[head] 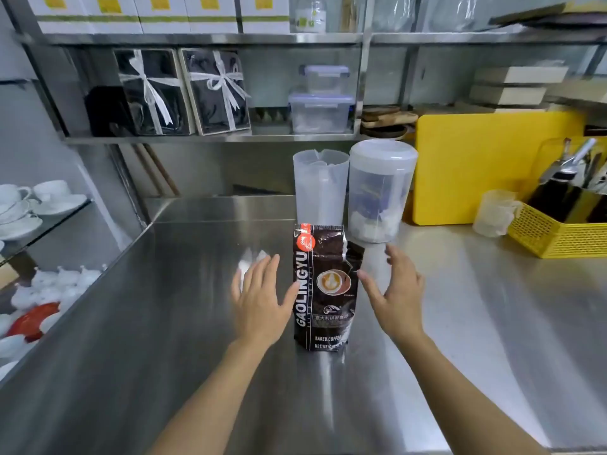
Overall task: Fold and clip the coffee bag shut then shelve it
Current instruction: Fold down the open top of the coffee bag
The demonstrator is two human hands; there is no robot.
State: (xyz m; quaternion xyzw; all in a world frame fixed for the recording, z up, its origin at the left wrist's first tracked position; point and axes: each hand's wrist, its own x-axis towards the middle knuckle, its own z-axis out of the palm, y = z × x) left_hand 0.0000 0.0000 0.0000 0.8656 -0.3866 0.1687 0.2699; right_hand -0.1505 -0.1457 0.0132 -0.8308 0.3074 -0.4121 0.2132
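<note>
Head view: coffee bag (323, 285) upright on the steel counter (164, 323), long axis vertical, top unfolded, no clip seen. Left hand (259, 300) just beside its left edge, thumb at or touching the side; right hand (395, 290) near the right edge, not quite touching. Both spread wide, empty, about equally close. Probably closing in for the fold. Behind, two plastic jugs (381, 192); above, steel shelves (210, 137) with some free room.

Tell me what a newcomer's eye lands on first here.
The dark coffee bag stands upright mid-counter, with the left hand and right hand open on either side of it. Behind it to the right, a bright yellow cutting board leans against the wall.
</note>
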